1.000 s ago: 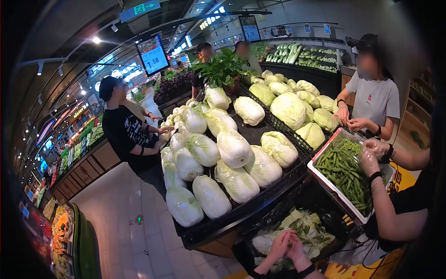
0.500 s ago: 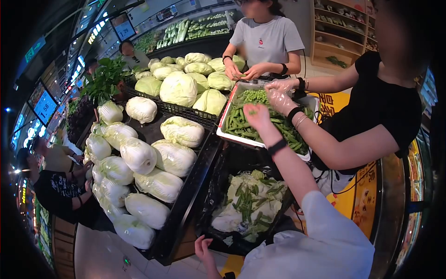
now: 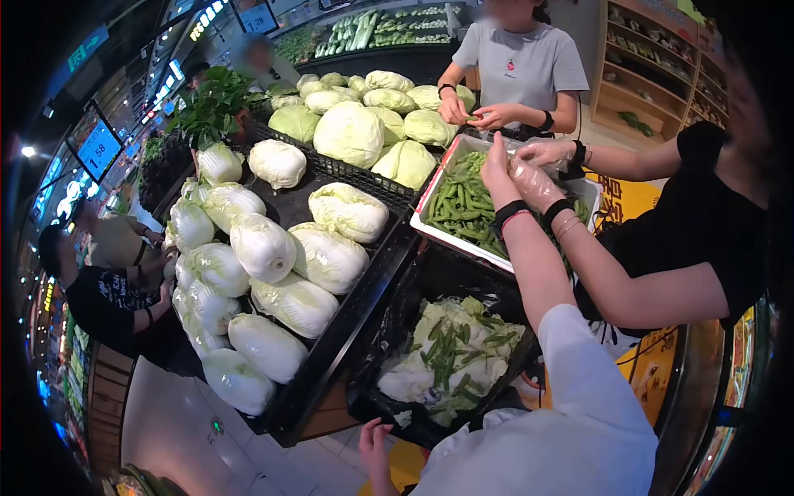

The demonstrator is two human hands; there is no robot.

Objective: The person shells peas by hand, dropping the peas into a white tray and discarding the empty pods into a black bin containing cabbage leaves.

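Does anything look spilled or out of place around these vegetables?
Nothing looks spilled; the one untidy spot is the black-lined crate, where green pods lie strewn over loose pale leaves, possibly just discards.

Pale floor tiles (image 3: 256, 455) adjoin a wood-panelled counter (image 3: 107, 388) at lower left. A wooden shelving unit (image 3: 649, 104) stands at upper right; a dark vegetable display (image 3: 413, 59) lines the back. Price screens (image 3: 100, 151) hang near a bright lamp (image 3: 28, 151) and a green sign (image 3: 80, 56), probably marking an exit.
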